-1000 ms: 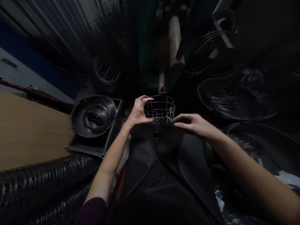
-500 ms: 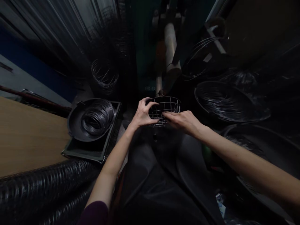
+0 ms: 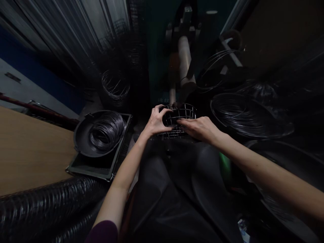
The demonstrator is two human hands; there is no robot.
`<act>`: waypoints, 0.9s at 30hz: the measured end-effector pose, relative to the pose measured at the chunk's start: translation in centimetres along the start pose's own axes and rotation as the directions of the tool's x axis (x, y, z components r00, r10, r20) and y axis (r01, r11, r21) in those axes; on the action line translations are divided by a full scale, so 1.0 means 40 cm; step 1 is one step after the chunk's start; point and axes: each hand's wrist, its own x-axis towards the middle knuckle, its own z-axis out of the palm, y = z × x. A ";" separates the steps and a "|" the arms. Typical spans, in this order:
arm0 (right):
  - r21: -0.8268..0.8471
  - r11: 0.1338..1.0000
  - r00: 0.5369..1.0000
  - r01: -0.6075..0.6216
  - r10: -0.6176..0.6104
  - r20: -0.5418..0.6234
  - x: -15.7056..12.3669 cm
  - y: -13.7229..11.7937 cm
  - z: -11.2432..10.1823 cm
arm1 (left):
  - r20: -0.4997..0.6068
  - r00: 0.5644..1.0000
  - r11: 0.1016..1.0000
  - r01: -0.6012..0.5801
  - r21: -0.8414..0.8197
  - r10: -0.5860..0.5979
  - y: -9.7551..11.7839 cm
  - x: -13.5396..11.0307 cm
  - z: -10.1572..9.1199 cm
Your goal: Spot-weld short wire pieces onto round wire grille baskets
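Note:
A small round wire basket (image 3: 186, 112) of dark metal rods is held close under the end of a machine's pale cylindrical arm (image 3: 185, 55). My left hand (image 3: 157, 121) curves around the basket's left side, with its fingers over the upper rim and its thumb at the lower edge. On the right, my right hand (image 3: 199, 128) has its fingers together against the basket's near right part. Whether those fingers also pinch a single loose rod is too dark to see. A thin lower post (image 3: 172, 96) of the machine meets the basket's far edge.
To the left, a coil of wire (image 3: 107, 131) lies in a dark basin (image 3: 82, 146) on a green crate (image 3: 88, 170). More wire rings (image 3: 115, 86) stand behind. At right, another basin (image 3: 215, 104) holds thin rods (image 3: 230, 113). A dark apron (image 3: 174, 195) covers my lap.
The basket has turned slightly in my hands, and both hands keep their places on it. The surroundings sit a little lower in view, as my head has tilted up.

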 end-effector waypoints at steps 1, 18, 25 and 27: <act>-0.005 1.000 1.000 -0.001 0.001 -0.001 0.004 0.002 -0.002 | -0.003 1.000 1.000 0.002 0.000 -0.002 -0.002 0.004 0.000; 0.237 0.966 0.940 -0.106 0.175 -0.292 0.034 0.026 0.072 | -0.031 0.997 0.995 0.068 -0.071 -0.071 -0.028 0.076 -0.025; 0.448 0.883 0.818 -0.139 0.358 -0.450 0.046 0.047 0.121 | -0.036 0.998 0.994 0.041 -0.099 -0.044 -0.056 0.106 -0.025; 0.523 0.843 0.798 -0.129 0.401 -0.450 0.058 0.053 0.122 | -0.036 0.999 0.993 0.030 -0.111 -0.034 -0.066 0.118 -0.025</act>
